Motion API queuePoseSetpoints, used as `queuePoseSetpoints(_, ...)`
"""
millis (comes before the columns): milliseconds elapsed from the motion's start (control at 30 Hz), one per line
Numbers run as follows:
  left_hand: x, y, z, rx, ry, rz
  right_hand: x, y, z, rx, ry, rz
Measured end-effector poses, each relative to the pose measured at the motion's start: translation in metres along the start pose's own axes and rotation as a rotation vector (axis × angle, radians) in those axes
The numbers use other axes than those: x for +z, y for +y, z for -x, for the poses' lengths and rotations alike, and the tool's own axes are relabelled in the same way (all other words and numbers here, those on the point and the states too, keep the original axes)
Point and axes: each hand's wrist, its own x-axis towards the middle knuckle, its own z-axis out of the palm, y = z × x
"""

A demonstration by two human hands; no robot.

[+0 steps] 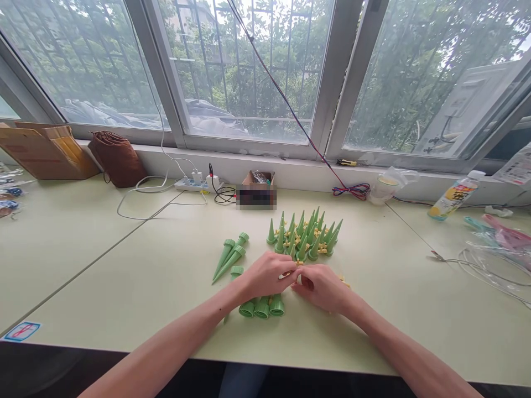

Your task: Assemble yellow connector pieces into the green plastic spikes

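My left hand (269, 273) and my right hand (321, 287) meet at the fingertips, both closed in a pinch. Between them shows a small yellow plastic valve (298, 263), partly hidden by the fingers. Just beyond stands a cluster of green plant watering spikes (314, 251), points up, with yellow valves among them. More green spikes (226, 254) lie loose to the left, and one (237, 271) lies partly behind my left forearm. Several green spikes with open round ends (261, 308) lie below my left hand. Small yellow pieces (344, 282) lie beside my right hand, partly covered.
Along the window sill sit a cardboard box (50, 152), a brown bag (116, 159), a power strip (191, 184) with cables, and a small box (257, 179). At the right are a plastic cup (382, 189), a bottle (454, 196) and a coiled cable (477, 265).
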Motion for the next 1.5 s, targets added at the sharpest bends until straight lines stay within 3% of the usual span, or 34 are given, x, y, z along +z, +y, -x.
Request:
queuePoseSetpoints(300, 0.0, -0.001, 0.0, -0.036, -0.021, 0.039, -0.003, -0.001, -0.001, -0.012, 0.008, -0.031)
queuePoseSetpoints(733, -0.004, 0.0, -0.001, -0.162, 0.046, 0.181, -0.017, -0.014, 0.0, 0.094, 0.351, -0.489)
queuePoseSetpoints(1067, -0.004, 0.002, -0.001, -0.169, 0.012, 0.168, -0.017, -0.014, 0.002, 0.052, 0.306, -0.619)
queuePoseSetpoints(1500, 0.0, -0.003, -0.001, -0.124, 0.008, 0.183, -0.02, -0.017, 0.001, 0.036, 0.304, -0.562)
